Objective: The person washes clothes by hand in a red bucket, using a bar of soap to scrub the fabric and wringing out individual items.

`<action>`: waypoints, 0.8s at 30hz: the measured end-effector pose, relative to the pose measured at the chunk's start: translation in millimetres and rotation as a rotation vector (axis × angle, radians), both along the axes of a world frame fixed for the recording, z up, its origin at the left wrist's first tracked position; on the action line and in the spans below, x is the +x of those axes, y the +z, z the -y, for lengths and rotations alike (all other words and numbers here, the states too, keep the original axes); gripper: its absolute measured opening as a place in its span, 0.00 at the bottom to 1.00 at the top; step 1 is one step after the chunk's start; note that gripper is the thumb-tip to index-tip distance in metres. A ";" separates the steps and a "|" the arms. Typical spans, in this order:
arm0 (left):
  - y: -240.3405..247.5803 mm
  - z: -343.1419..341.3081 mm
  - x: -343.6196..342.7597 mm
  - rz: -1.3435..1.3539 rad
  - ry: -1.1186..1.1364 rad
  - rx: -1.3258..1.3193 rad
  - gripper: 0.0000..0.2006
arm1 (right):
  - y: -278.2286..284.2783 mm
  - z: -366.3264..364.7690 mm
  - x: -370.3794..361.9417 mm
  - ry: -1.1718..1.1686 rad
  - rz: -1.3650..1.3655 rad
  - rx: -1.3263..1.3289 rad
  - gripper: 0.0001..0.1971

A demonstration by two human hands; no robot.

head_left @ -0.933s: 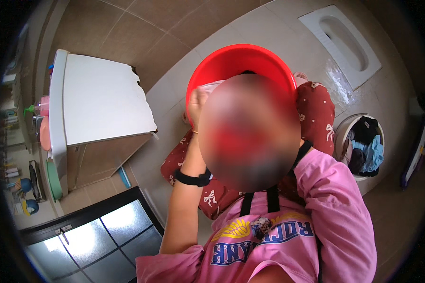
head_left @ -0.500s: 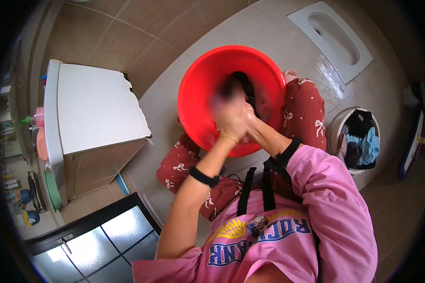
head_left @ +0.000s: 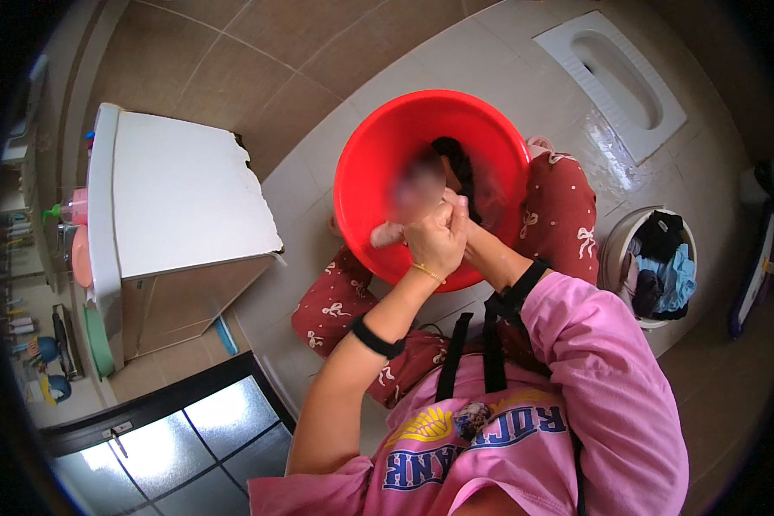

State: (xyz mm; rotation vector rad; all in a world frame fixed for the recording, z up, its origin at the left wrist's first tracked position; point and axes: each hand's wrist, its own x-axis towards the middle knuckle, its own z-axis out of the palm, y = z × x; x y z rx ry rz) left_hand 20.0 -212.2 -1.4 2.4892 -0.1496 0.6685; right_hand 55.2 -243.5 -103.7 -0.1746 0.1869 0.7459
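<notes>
- The left hand (head_left: pixel 434 241) is closed in a fist over the near side of the red plastic basin (head_left: pixel 361 185), its fingers curled around a small pale piece of cloth (head_left: pixel 387 234) that sticks out toward the person's left.
- A thin gold bracelet circles the left wrist, and a black band sits further down the forearm.
- The right hand (head_left: pixel 460 211) is pressed against the left one from the right; most of it is hidden behind the left fist, so I cannot tell whether it is clenched or what it holds.
- A dark garment (head_left: pixel 460 168) lies inside the basin, just beyond both hands, toward the far right wall.
- The basin stands on the tiled floor between the person's knees, which are in dark red trousers (head_left: pixel 559 206) printed with white bows.
- To the right, a white bucket (head_left: pixel 615 249) holds bundled clothes, black and light blue.
- Beyond it, a white squat toilet pan (head_left: pixel 619 77) is set in the floor.
- To the left stands a white cabinet (head_left: pixel 181 198).
</notes>
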 end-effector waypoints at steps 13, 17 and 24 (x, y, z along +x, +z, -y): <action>-40.0 -71.3 29.6 -0.550 0.485 -0.266 0.24 | 29.8 -13.2 -18.7 0.109 -0.216 -0.356 0.10; -25.3 20.2 -4.5 -0.203 0.098 -0.082 0.20 | -13.1 5.8 -4.5 -0.087 0.042 -0.322 0.12; -82.6 -147.7 2.7 -0.387 0.457 -0.527 0.27 | 98.9 2.9 -8.8 0.348 -0.025 -0.330 0.13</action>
